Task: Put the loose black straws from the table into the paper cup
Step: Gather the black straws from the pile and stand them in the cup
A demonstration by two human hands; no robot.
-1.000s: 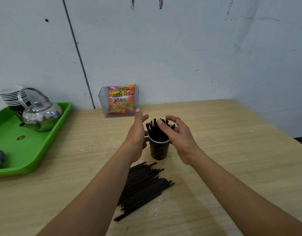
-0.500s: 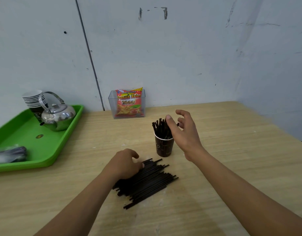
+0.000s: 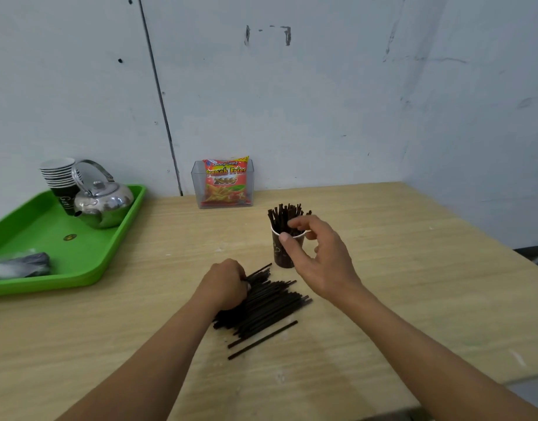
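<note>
Left hand [image 3: 228, 287] curled onto straws [image 3: 267, 308], gripping a bunch under its fingers. Right hand [image 3: 318, 256] loosely curled, empty; cup [image 3: 281, 253] just behind its thumb, part full. Suggest: take a small bunch, square the ends, steady the cup with the right. Bag [image 3: 226, 183] beyond both hands reads "Kentang Goreng French Fries 2000".

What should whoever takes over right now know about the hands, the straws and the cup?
Left hand: fingers curled onto the left side of the loose straws, apparently gathering some.
Right hand: loosely curled, holding nothing, just in front of the paper cup; contact unclear.
Done: a bunch of upright straws stands in the cup.
Left: the large pile on the table, plus one stray straw beside it.
</note>
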